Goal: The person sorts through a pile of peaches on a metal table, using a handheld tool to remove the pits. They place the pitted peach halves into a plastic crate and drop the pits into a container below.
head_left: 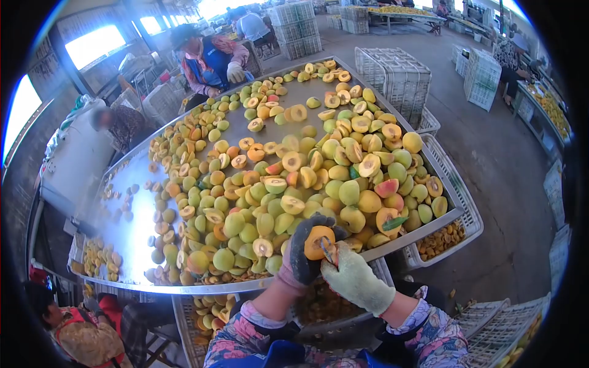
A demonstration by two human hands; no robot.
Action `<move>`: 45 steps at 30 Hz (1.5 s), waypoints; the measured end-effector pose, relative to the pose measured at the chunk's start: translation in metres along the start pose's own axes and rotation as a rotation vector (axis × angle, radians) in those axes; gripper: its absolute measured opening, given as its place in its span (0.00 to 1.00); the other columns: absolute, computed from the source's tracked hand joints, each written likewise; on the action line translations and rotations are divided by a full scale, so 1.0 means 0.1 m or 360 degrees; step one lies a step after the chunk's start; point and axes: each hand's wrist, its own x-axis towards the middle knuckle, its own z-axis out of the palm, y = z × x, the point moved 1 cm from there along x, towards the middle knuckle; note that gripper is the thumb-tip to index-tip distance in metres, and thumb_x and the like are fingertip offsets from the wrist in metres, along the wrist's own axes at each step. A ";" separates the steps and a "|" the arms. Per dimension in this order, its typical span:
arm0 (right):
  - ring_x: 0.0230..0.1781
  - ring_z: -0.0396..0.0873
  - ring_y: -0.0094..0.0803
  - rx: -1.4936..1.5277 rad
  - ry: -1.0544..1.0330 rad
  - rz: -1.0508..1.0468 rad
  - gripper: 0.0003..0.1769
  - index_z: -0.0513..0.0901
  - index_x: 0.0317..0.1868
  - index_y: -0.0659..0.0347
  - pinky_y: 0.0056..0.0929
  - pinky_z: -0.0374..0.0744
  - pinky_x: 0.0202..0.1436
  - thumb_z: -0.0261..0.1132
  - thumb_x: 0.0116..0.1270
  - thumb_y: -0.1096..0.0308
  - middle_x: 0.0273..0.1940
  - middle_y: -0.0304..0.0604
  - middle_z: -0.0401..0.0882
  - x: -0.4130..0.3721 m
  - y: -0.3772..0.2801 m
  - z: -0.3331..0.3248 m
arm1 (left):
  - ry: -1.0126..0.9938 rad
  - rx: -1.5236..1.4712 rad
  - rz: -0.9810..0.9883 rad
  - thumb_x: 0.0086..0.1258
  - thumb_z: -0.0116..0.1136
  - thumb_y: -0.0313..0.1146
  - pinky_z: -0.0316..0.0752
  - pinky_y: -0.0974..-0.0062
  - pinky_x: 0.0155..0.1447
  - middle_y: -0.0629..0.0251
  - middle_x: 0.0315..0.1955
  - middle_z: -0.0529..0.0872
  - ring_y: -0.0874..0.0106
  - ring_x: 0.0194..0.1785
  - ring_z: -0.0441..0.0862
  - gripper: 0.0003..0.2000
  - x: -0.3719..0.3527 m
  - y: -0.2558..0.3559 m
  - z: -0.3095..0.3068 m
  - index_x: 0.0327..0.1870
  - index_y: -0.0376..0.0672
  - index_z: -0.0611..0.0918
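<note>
Metal tabletop [130, 242] lay beyond your left hand [300, 251], which cradled a cut fruit [316, 241], likely light, soft, slippery, best held by its skin; your right hand [361, 283] gripped a tool [328, 252] against it.

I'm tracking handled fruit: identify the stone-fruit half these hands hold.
The orange-fleshed half in the dark-gloved left hand, with a metal tool against it; halves on the table lie loose.

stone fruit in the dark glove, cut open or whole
Cut open: the stone fruit in the left hand shows orange flesh, the right hand holding a metal tool against it.
</note>
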 end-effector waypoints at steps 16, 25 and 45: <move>0.17 0.73 0.21 0.0839 -0.0561 0.0856 0.11 0.69 0.43 0.61 0.24 0.74 0.18 0.57 0.73 0.62 0.26 0.38 0.76 0.02 -0.32 -0.07 | 0.0043 0.1230 0.0344 0.70 0.59 0.25 0.77 0.64 0.62 0.52 0.48 0.84 0.63 0.55 0.83 0.11 -0.06 0.22 0.13 0.52 0.35 0.77; 0.29 0.81 0.56 -0.0460 0.0012 -0.0322 0.12 0.72 0.48 0.66 0.42 0.81 0.33 0.58 0.72 0.65 0.23 0.56 0.75 -0.01 -0.03 0.08 | -0.0389 0.1471 0.0248 0.78 0.52 0.38 0.78 0.68 0.59 0.56 0.44 0.87 0.65 0.49 0.85 0.15 0.01 0.30 0.03 0.52 0.32 0.78; 0.13 0.56 0.14 0.1644 -0.1277 0.1114 0.16 0.74 0.46 0.59 0.18 0.59 0.14 0.62 0.73 0.54 0.24 0.31 0.69 0.02 -0.27 -0.21 | -0.0247 0.0507 0.0076 0.76 0.51 0.39 0.80 0.64 0.55 0.50 0.43 0.86 0.61 0.46 0.86 0.18 -0.02 0.25 0.00 0.49 0.29 0.79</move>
